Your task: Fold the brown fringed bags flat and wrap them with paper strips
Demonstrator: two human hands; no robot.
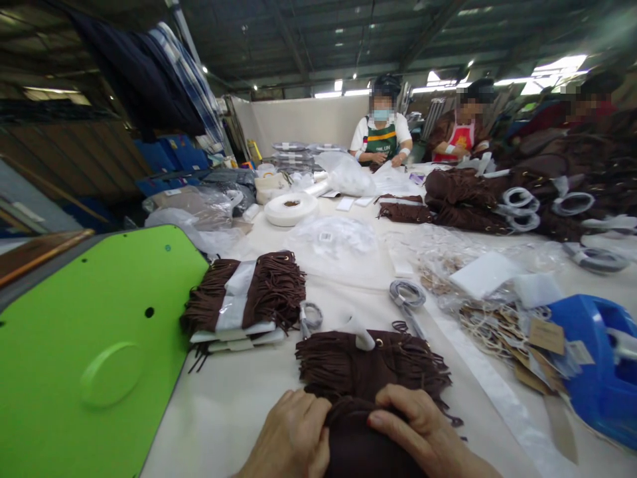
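A brown fringed suede piece (371, 372) lies on the white table right in front of me. My left hand (293, 438) presses on its near left edge with fingers curled over the dark brown material. From the other side, my right hand (423, 428) grips the same edge, thumb pointing left. Both hands bunch the near part of the piece (355, 445) between them. A white strip (362, 336) sticks up at the far edge of the piece.
A stack of fringed pieces with clear bands (246, 299) lies to the left, beside a bright green panel (94, 352). Scissors (408, 302), tags in plastic bags (502, 318) and a blue tape dispenser (597, 358) sit right. Three people (381, 136) work at the far end.
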